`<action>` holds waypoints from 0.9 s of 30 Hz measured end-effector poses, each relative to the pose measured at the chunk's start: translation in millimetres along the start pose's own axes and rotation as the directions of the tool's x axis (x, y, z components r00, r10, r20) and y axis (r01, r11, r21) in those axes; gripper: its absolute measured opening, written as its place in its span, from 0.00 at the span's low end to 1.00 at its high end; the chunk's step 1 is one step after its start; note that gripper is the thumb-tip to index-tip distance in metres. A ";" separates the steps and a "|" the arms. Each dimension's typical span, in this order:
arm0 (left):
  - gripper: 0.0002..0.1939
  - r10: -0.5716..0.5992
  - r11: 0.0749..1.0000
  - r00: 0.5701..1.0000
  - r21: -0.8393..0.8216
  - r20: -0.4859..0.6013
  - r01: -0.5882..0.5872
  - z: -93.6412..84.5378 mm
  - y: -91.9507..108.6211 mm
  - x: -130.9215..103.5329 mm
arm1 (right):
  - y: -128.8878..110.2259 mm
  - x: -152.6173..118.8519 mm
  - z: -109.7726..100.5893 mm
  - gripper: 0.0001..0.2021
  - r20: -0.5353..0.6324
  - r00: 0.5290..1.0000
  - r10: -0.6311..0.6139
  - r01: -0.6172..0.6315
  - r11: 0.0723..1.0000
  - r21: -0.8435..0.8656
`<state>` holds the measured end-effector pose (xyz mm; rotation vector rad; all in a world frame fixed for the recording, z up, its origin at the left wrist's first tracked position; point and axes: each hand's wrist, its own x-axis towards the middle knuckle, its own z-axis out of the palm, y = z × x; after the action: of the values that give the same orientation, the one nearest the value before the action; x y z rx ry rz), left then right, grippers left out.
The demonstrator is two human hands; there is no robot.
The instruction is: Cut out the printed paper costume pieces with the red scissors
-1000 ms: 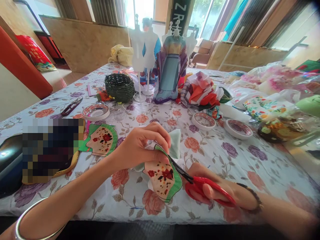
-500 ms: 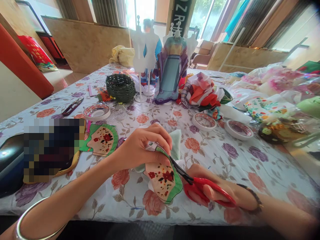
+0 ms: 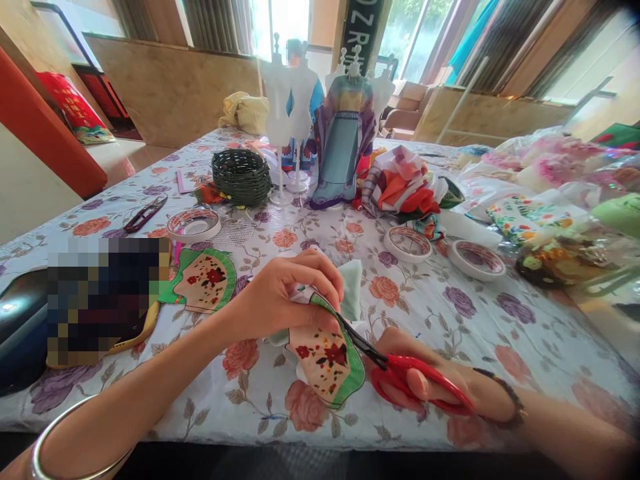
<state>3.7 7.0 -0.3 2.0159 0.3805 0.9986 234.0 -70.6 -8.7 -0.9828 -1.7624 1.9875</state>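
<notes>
My left hand point(image 3: 283, 293) pinches a beige fabric piece point(image 3: 325, 357) printed with red flowers and edged in green, holding it just above the floral tablecloth point(image 3: 450, 320). My right hand point(image 3: 430, 380) grips red-handled scissors point(image 3: 400, 370), whose dark blades meet the green edge of the piece right under my left thumb. A pale green cloth point(image 3: 351, 285) lies behind my left hand. A second, similar green-edged printed piece point(image 3: 205, 279) lies flat on the table to the left.
A dark woven basket point(image 3: 241, 175), small dress forms point(image 3: 280, 100) and a form wearing a blue-purple robe point(image 3: 344, 133) stand at the back. Tape rolls point(image 3: 193, 223) point(image 3: 407, 241) point(image 3: 475, 257), black snips point(image 3: 145, 213), a fabric heap point(image 3: 405, 180) and plastic bags point(image 3: 550, 200) lie around.
Almost nothing differs: the scissors and the fabric piece have shifted very slightly, and both hands keep the same grip.
</notes>
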 end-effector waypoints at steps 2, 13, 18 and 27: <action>0.06 0.002 1.000 1.000 -0.019 0.001 -0.002 -0.2 -0.3 0.0 | -0.5 -0.1 -0.8 0.33 0.006 1.000 0.013 -0.013 1.000 0.004; 0.06 -0.002 0.999 1.000 -0.038 0.011 0.002 0.3 -1.7 0.3 | -4.6 4.4 -0.4 0.33 0.040 0.999 -0.028 0.029 0.999 -0.026; 0.06 -0.014 0.999 0.999 -0.031 0.029 0.014 -1.2 0.0 0.0 | 7.5 5.6 -7.0 0.33 0.109 0.991 -0.080 0.087 0.994 -0.064; 0.07 -0.008 1.000 0.999 -0.020 0.036 0.009 -1.5 0.5 0.0 | 16.1 1.6 -7.3 0.31 0.094 0.991 -0.091 0.094 0.995 -0.020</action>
<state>2.6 7.5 0.6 2.0095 0.3577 0.9556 241.1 -67.3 -24.7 -0.8128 -1.8500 1.9873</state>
